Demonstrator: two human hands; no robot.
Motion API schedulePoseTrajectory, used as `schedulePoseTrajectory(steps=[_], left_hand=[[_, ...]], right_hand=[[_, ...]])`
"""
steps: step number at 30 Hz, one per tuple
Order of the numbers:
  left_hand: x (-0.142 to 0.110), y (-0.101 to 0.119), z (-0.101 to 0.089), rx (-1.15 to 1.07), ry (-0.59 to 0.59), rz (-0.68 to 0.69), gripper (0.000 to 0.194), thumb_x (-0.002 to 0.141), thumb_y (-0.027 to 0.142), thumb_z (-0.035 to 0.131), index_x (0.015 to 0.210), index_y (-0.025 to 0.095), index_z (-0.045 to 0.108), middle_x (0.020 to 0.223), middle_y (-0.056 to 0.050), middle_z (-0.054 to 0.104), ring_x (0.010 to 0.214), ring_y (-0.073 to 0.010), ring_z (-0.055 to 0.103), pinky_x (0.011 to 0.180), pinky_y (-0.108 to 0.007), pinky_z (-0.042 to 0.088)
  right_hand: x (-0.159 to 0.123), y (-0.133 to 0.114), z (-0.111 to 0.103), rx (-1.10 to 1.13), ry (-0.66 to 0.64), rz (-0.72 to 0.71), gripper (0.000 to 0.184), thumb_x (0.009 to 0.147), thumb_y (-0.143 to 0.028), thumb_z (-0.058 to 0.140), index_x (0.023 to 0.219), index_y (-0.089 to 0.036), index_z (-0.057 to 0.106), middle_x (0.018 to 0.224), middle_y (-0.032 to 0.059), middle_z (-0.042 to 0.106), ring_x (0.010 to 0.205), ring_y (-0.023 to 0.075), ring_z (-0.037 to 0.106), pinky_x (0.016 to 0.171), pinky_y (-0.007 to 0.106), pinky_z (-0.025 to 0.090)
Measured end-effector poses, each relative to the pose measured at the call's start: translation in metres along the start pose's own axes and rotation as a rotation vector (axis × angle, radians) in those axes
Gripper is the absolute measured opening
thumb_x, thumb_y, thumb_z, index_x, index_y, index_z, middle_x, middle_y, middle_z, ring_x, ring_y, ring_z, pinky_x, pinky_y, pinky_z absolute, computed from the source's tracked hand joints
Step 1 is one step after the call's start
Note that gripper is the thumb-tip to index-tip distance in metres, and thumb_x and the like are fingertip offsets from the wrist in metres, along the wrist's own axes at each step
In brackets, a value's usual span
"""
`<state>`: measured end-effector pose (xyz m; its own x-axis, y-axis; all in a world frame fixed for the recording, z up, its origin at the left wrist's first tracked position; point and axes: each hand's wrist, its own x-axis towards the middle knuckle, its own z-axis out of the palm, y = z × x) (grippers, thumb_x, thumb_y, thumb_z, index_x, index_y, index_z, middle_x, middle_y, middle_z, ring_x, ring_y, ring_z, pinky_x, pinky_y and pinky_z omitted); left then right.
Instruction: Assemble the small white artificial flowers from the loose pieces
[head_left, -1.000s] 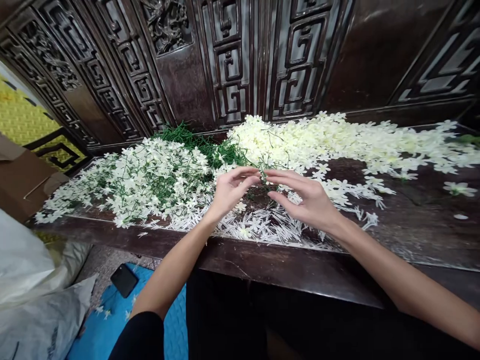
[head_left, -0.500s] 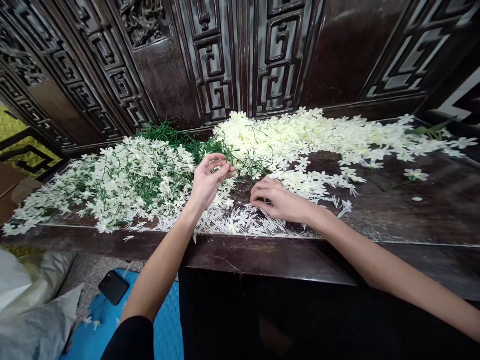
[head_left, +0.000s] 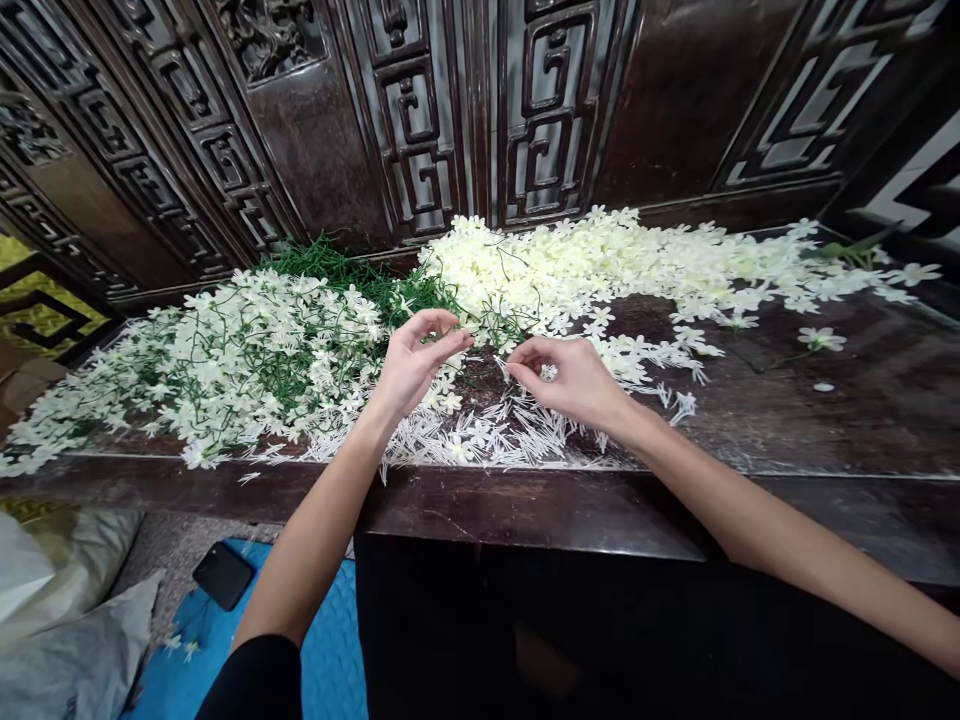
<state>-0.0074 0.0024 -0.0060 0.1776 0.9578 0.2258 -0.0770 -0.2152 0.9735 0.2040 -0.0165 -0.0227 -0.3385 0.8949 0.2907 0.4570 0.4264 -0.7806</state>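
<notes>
My left hand (head_left: 416, 362) is held over the middle of the bench with thumb and forefinger pinched; whatever lies between those tips is too small to make out. Facing it, my right hand (head_left: 571, 378) pinches a small white stamen piece (head_left: 504, 368) whose end shows at the fingertips. Beneath both hands, loose white stamen pieces (head_left: 517, 440) are strewn along the bench's front edge. Left of my left hand spreads a heap of white artificial flowers on green stems (head_left: 262, 350). Behind my right hand lies a pile of cream-white flower heads (head_left: 540, 265).
Bare green stems (head_left: 330, 265) lie at the back of the dark wooden bench (head_left: 795, 430), against a carved wooden backrest (head_left: 322, 150). A single flower (head_left: 821, 340) rests at the right. Below left, a phone (head_left: 223, 575) lies on a blue mat (head_left: 334, 640) beside pale sacks (head_left: 82, 640).
My right hand has lifted from the stamen pieces and come up level with my left hand, now with a white piece at its fingertips. My left hand has barely moved.
</notes>
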Motion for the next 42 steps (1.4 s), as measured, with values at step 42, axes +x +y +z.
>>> schedulePoseTrajectory(steps=[42], left_hand=[[-0.007,0.005,0.010,0.481,-0.180,0.184,0.017,0.079,0.036,0.073,0.074,0.019,0.074,0.076,-0.005,0.074,0.069,-0.0146,0.064,0.066,-0.029,0.050]], right_hand=[[-0.001,-0.008,0.000,0.417,-0.132,-0.002,0.022,0.081,-0.037,0.072,0.094,-0.022,0.079,0.091,0.0074,0.073,0.074,0.0180,0.061,0.070,0.040,0.051]])
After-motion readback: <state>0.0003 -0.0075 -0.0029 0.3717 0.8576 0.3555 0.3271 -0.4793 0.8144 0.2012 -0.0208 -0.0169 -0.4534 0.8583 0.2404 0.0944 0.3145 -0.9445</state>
